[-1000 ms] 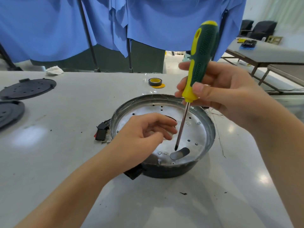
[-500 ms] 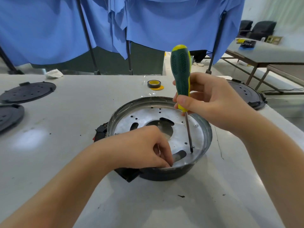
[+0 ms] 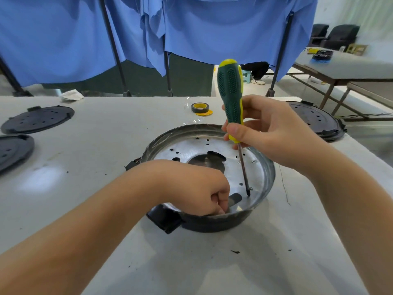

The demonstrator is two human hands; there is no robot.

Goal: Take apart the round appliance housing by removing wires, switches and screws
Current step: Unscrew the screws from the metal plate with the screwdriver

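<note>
The round appliance housing (image 3: 263, 167), a dark bowl with a silver perforated plate inside, sits mid-table. My right hand (image 3: 274, 135) grips a green and yellow screwdriver (image 3: 230, 96) held nearly upright, its tip down on the plate beside a small screw (image 3: 251, 188) near the front rim. My left hand (image 3: 197, 186) reaches inside the housing at its near edge, fingers curled down by an oval slot (image 3: 235, 199); what the fingertips hold is hidden. A black switch block (image 3: 163, 220) sticks out of the housing's near left side.
Two black round lids (image 3: 38, 119) (image 3: 12, 149) lie at the left, another (image 3: 316, 120) at the right. A roll of black and yellow tape (image 3: 200, 107) sits behind the housing. Thin wire (image 3: 284, 188) trails right of it. Blue curtains hang beyond the table.
My left hand dropped from above the plate's middle to its near rim, fingers curling down. The screwdriver swung upright and its tip shifted right toward the screw. The view moved closer.
</note>
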